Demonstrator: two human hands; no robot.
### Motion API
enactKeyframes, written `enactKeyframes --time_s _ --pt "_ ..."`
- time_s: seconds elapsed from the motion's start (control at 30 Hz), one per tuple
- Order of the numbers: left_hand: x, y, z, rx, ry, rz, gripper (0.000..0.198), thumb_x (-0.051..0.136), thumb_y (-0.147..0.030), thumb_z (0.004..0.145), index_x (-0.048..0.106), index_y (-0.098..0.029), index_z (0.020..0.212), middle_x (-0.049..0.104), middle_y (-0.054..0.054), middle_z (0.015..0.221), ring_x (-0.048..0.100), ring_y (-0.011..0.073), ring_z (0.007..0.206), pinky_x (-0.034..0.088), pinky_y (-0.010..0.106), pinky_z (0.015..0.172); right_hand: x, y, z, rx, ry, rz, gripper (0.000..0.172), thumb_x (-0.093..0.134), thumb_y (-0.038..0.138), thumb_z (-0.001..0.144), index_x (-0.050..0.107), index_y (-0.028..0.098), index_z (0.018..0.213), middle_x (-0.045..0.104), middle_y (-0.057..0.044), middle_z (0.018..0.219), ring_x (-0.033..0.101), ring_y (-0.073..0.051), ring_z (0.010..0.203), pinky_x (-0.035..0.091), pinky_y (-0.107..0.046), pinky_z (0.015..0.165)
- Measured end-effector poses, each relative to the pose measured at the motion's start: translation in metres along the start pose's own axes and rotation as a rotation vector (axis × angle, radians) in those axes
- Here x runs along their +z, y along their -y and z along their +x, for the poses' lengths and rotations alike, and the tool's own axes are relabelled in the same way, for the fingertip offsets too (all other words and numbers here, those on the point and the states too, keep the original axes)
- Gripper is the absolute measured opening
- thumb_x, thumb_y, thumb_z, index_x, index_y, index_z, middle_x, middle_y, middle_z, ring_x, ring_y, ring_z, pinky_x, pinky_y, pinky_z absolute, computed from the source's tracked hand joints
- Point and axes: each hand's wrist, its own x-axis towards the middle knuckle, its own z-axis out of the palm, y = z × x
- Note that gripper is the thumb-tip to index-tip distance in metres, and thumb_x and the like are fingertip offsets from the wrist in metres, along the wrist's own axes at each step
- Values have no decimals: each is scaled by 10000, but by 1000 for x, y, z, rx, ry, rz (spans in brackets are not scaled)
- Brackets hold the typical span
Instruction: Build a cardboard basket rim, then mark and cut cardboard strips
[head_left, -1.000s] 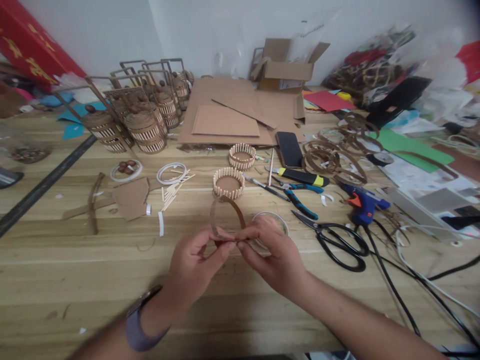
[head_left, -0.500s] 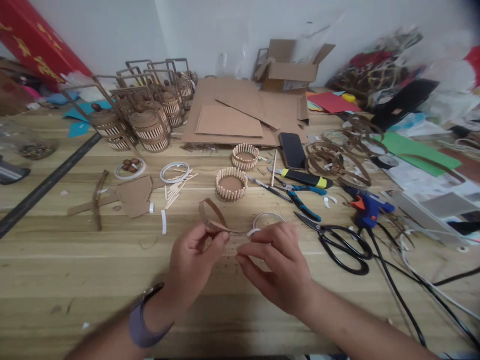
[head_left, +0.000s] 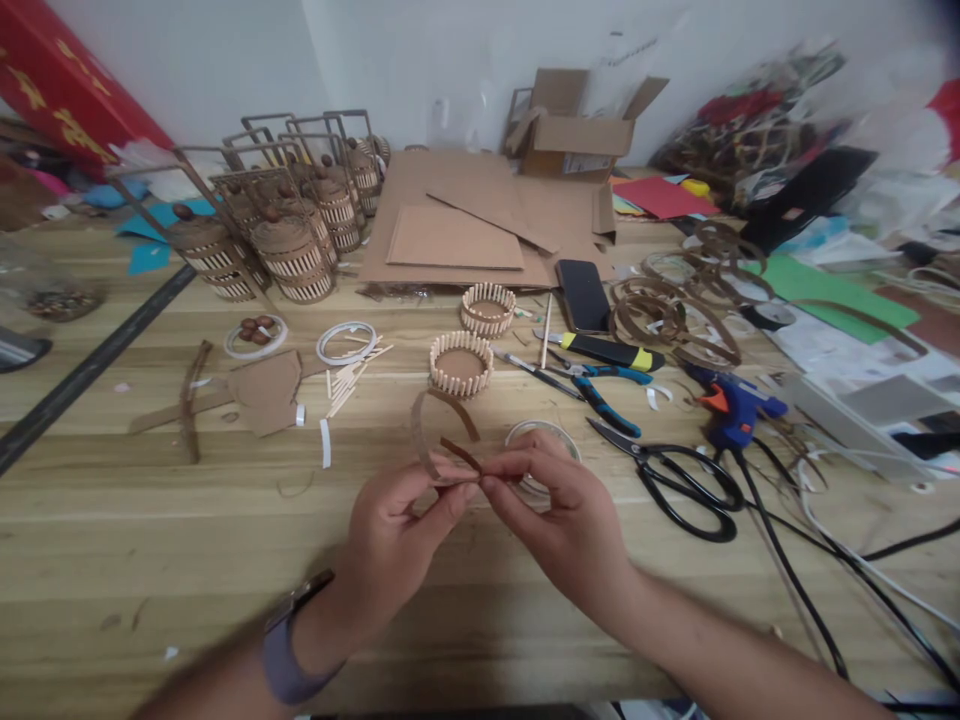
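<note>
A thin brown cardboard strip (head_left: 421, 428) curls up in a loop from between my hands. My left hand (head_left: 409, 530) pinches it between thumb and fingers. My right hand (head_left: 559, 510) is closed on the same strip, its fingertips meeting those of the left. Behind my right hand lies a roll of white double-sided tape (head_left: 566, 440), partly covered by it. Beyond the loop stand two small round trays ringed with short sticks, the nearer tray (head_left: 461, 384) and the farther tray (head_left: 487, 330).
Right of my hands lie black-handled scissors (head_left: 686, 490), pliers (head_left: 611, 400), a box cutter (head_left: 611, 350), a phone (head_left: 583, 295) and a blue glue gun (head_left: 739, 405) with its cord. Several small stick-sided baskets (head_left: 292, 265) stand at the back left, near flat cardboard (head_left: 454, 240).
My right hand has moved left to the strip and closed on it beside my left fingertips. The strip's loop has turned and its free end now points right.
</note>
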Motion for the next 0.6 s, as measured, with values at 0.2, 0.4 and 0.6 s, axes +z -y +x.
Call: enactKeyframes --time_s 0.2,0.4,0.6 --pt "2 1 1 18 -3 -1 150 682 -145 856 775 -260 827 762 -4 811 693 146 778 537 218 732 2 -1 -1 14 -6 4 111 635 148 851 703 231 823 661 12 701 628 -148 663 464 -295 614" --pt "1 2 0 11 14 32 139 669 -155 862 781 -234 838 761 23 800 691 163 752 549 238 708 4 -3 -2 -41 -17 -68 131 608 134 845 685 234 805 653 14 697 616 -152 673 451 -312 635" --pt "1 -2 -1 -6 15 0 156 681 -143 850 782 -259 829 761 -8 795 688 138 739 539 202 696 4 -4 -2 -79 -19 -108 146 591 129 861 670 242 813 661 9 710 633 -162 689 453 -321 643"
